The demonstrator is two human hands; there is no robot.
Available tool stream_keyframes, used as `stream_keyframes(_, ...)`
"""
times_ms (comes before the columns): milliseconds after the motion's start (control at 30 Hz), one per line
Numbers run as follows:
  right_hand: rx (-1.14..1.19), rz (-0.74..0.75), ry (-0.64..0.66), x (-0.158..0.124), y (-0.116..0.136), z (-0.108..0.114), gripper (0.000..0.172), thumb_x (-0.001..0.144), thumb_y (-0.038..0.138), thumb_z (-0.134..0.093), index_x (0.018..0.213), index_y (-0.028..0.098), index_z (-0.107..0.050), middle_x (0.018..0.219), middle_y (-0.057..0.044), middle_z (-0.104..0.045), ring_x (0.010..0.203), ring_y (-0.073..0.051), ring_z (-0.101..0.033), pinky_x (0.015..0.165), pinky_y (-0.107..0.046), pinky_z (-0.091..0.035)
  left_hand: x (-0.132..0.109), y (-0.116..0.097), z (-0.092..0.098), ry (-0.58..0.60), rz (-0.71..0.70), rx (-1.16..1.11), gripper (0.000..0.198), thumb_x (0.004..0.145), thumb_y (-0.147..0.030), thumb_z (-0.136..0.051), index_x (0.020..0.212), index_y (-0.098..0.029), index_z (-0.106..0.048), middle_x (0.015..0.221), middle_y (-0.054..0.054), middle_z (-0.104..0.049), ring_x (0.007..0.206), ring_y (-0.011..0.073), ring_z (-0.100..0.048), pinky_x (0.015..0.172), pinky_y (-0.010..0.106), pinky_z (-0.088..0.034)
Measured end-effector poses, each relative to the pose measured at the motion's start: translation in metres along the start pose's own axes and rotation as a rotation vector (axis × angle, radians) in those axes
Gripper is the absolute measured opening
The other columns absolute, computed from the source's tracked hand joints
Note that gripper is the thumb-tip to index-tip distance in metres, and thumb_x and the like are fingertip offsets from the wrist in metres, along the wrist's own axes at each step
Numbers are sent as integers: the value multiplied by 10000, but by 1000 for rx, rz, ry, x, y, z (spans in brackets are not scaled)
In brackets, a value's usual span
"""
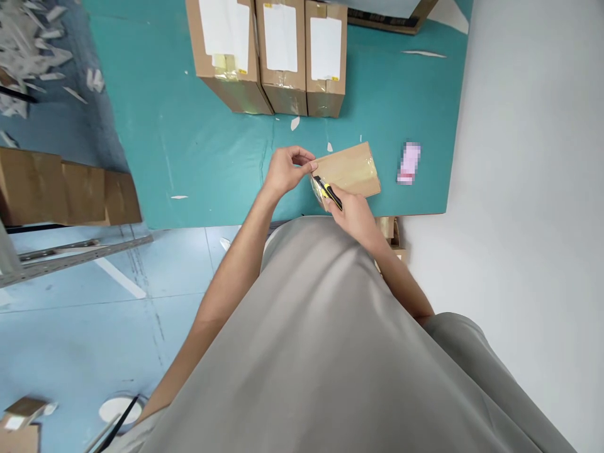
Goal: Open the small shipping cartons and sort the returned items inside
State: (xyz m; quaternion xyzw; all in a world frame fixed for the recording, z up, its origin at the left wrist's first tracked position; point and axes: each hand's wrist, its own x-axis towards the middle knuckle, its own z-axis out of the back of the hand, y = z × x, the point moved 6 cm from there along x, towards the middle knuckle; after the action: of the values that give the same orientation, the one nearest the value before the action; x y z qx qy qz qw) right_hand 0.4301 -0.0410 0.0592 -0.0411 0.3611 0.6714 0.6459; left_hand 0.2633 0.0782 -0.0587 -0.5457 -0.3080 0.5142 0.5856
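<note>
A small brown cardboard box with clear tape on its ends lies on the green table near the front edge, right in front of my body. My left hand pinches the box's far left corner between thumb and fingers. In my right hand is a yellow and black box cutter, its head pointing up and left at the taped left end of the box. Whether the blade touches the tape is too small to tell.
Three taped cardboard boxes with white labels stand side by side at the table's back. A blurred pink item lies to the right on the green table. Paper scraps are scattered about. More boxes are at left; a white wall bounds the right.
</note>
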Motion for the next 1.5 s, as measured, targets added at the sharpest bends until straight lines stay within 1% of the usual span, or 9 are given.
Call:
stream_keyframes(400, -196, -148, 68, 0, 40, 2, 498, 1181, 214, -316, 1546, 102, -636, 1266, -263, -823, 1160, -389, -801, 935, -446, -590, -5, 6, -5, -65, 39, -31, 264, 795, -299, -933, 972, -160, -797, 887, 64, -823, 952, 265, -812, 997, 487, -695)
stream_keyframes(533, -201, -188, 99, -14, 42, -8, 473, 1178, 201, -351, 1510, 158, -685, 1217, -246, -831, 1121, -373, -824, 900, -446, -620, -10, 5, -6, -70, 55, -11, 207, 796, -232, -902, 975, -172, -817, 918, 68, -830, 1008, 294, -816, 1016, 514, -690)
stream_keyframes(800, -260, -148, 128, -22, 46, -13, 529, 1084, 59, -375, 1458, 146, -738, 1187, -250, -844, 1064, -359, -832, 844, -428, -623, -7, 7, -2, -84, 31, 51, 218, 837, -304, -892, 1002, -176, -830, 994, 80, -857, 988, 278, -822, 1020, 464, -684)
stream_keyframes(933, -217, -170, 89, -49, 18, 9, 499, 1166, 272, -422, 1607, 234, -652, 1126, -181, -865, 1013, -372, -816, 838, -420, -582, -11, 10, -4, -95, 4, 47, 306, 901, -442, -885, 1069, -193, -824, 1081, 88, -865, 1078, 282, -820, 1066, 431, -665)
stream_keyframes(1000, -191, -198, -64, -52, -13, 31, 558, 1201, 428, -377, 1710, 263, -536, 1173, -169, -859, 1046, -392, -805, 870, -429, -572, -18, 11, -9, -108, 1, 37, 388, 947, -545, -855, 1122, -201, -816, 1141, 98, -861, 1098, 280, -819, 1068, 414, -662)
stream_keyframes(1100, -185, -302, -300, -40, -72, 48, 695, 1208, 580, -288, 1753, 176, -435, 1278, -237, -817, 1095, -422, -803, 903, -459, -579, -28, 13, -15, -161, 24, 4, 491, 1004, -660, -775, 1192, -207, -800, 1229, 113, -845, 1089, 272, -820, 1001, 387, -682)
stream_keyframes(1233, 101, -381, -378, -14, -120, 19, 677, 1221, 591, -244, 1689, 162, -478, 1105, -166, -838, 931, -347, -849, 903, -436, -616, -30, 13, -14, -168, 66, 21, 547, 1032, -692, -715, 1250, -195, -781, 1242, 126, -832, 1073, 277, -820, 925, 382, -699)
stream_keyframes(1367, 322, -396, -521, -13, -120, -11, 635, 1215, 580, -289, 1609, 168, -568, 1011, -146, -857, 933, -367, -858, 979, -493, -636, -23, -5, -9, -162, 25, 181, 492, 1105, -630, -625, 1316, -206, -758, 1324, 157, -804, 1244, 323, -782, 1115, 478, -655)
stream_keyframes(1500, 406, -376, -496, -21, -110, -16, 582, 1204, 563, -380, 1587, 197, -620, 979, -116, -874, 940, -361, -864, 998, -498, -648, -22, -47, -37, -66, -203, 403, 492, 1103, -586, -640, 1455, -252, -716, 1653, 172, -645, 1675, 421, -467, 1419, 662, -330)
